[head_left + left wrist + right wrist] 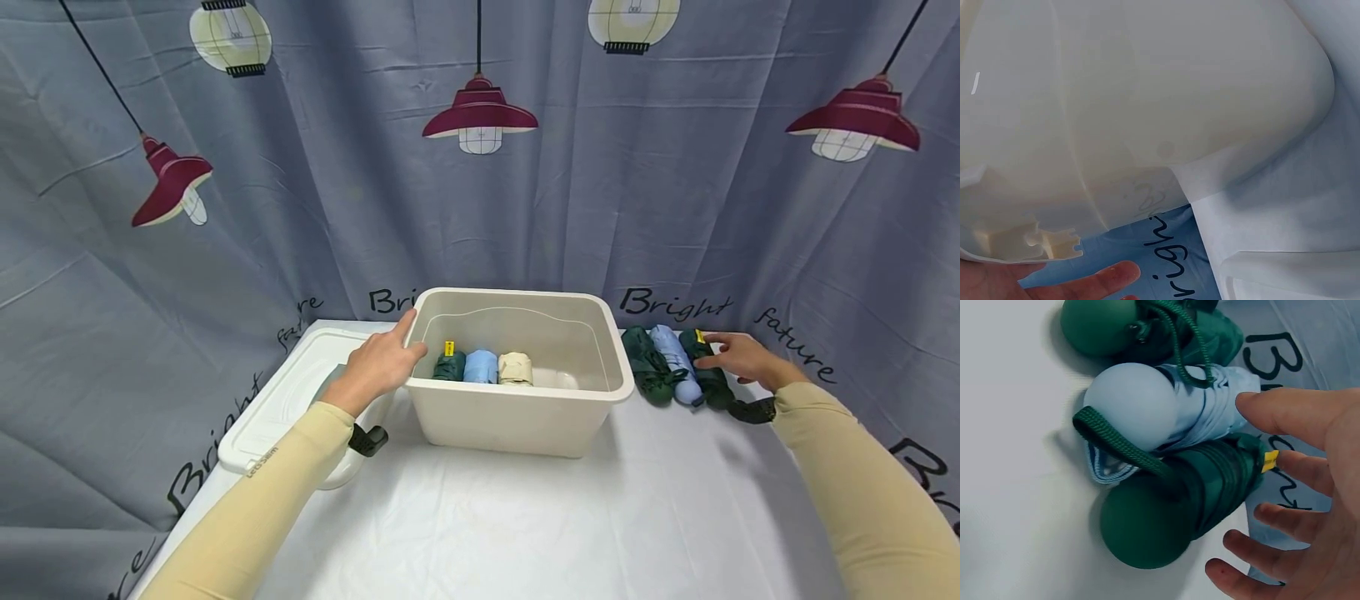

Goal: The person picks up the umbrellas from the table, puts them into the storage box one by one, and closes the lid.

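Three folded umbrellas lie side by side on the table right of a white plastic bin [517,417]: a dark green umbrella [649,367], a light blue umbrella [1132,397] in the middle, and a second dark green umbrella [1147,519] with a yellow tag. Over that tagged umbrella my right hand [738,360] hovers, fingers spread and gently bent. My left hand [382,362] rests at the bin's left rim, index finger extended. Inside the bin stand a dark green rolled bundle [449,367], a blue bundle [481,367] and a cream bundle [515,368].
A white lid [288,400] lies on the table left of the bin, partly under my left arm. Behind the table hangs a grey-blue curtain [525,225] printed with lamps and lettering. White cloth [525,525] covers the table.
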`<move>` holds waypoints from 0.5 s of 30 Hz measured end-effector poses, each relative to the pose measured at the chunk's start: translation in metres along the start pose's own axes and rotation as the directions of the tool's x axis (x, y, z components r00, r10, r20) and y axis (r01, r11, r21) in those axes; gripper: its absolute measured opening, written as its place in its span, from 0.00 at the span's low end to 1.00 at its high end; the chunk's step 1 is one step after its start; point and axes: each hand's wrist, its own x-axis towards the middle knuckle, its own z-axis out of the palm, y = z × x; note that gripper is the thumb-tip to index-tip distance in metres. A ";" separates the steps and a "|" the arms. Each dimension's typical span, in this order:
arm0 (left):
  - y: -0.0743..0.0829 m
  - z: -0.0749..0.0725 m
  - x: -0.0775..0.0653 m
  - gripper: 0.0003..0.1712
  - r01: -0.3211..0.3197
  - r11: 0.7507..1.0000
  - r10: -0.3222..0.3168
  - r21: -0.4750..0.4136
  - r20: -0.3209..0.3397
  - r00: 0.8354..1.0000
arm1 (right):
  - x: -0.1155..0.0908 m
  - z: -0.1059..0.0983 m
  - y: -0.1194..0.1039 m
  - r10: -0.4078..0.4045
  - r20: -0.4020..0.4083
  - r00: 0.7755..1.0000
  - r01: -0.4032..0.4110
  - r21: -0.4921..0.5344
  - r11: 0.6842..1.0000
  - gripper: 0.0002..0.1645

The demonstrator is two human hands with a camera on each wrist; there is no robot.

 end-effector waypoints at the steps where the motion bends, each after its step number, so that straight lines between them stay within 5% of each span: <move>1: 0.000 0.000 0.000 0.43 0.000 1.000 0.000 0.000 0.000 1.000 | 0.000 0.001 0.000 0.011 0.001 1.000 -0.011 0.012 1.000 0.56; 15: 0.000 0.000 -0.001 0.43 -0.001 1.000 0.001 0.002 -0.002 1.000 | 0.013 0.018 0.009 0.042 -0.021 0.999 -0.041 0.047 0.998 0.59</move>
